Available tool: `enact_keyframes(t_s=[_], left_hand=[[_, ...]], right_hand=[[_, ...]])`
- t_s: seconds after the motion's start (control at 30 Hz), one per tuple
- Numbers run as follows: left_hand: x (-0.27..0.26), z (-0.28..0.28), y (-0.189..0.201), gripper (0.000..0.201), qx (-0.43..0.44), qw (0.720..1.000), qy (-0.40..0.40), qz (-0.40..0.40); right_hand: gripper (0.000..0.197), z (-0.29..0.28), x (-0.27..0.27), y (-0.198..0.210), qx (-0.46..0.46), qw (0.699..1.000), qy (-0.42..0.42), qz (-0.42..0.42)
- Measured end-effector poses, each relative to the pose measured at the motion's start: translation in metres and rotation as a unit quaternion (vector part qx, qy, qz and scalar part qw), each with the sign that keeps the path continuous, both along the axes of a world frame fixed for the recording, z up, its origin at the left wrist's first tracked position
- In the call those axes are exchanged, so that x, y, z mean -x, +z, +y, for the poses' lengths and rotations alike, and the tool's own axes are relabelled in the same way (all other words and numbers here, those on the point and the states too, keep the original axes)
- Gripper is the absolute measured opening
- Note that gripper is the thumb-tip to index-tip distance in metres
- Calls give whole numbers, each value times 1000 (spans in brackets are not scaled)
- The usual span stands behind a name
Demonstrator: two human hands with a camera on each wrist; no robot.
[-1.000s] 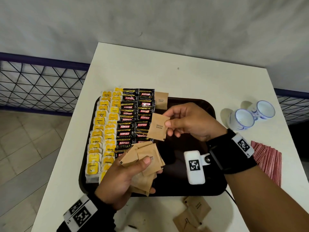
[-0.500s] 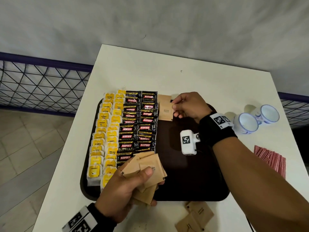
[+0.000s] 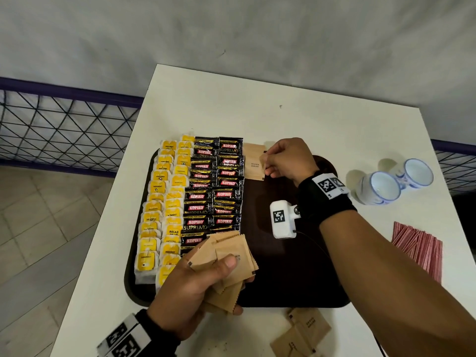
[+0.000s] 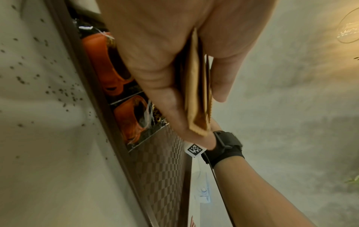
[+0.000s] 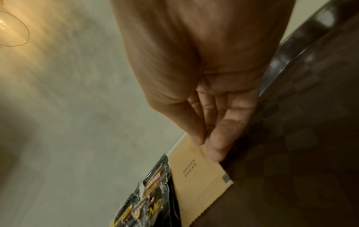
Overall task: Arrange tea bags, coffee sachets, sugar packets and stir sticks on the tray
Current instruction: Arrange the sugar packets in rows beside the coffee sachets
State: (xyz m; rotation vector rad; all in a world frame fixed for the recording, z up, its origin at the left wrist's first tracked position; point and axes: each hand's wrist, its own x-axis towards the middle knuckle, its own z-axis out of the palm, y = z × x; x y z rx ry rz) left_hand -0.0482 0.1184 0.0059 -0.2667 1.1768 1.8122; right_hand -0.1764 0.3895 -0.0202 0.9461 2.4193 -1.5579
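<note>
Pinching one brown paper sugar packet at far tray edge: right hand. Left hand grips fanned brown packet stack; two white cups right.

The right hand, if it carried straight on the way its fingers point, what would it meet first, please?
Probably the black coffee sachets: the right hand pinches a brown sugar packet lying right beside them, though depth is unclear.
</note>
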Motion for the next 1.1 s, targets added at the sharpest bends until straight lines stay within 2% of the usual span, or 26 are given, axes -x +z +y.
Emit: enact_keyframes(t_s=[0.2,0.33,0.47,0.57,0.67,0.8,0.93,1.1], left_hand=[[-1,1,1,35,-2,1000,-2,2],[-1,1,0,38,-2,1000,0,-6],[0,3,0,35,-6,1000,7,-6],[4,4,1,34,0,1000,11,1],[10,6,4,37,4,1000,21,15],[19,11,8,34,6,999,32,37],[22,13,9,41,-2,998,28,50],[24,10,11,38,-14,999,22,47]], right_hand=[[9,-3,-1,0,-3,1000,-8,-1],[16,-2,-1,-1,-1,1000,-13,2],[6,-2,-11,8,-19,999,-19,20],[6,-11,-30,23,-30,998,34,53],[13,-28,-57,40,76,985,147,53],[25,-46,-87,55,162,944,288,19],[31,-53,-94,53,174,946,272,22],[26,-50,-93,52,168,953,253,23]])
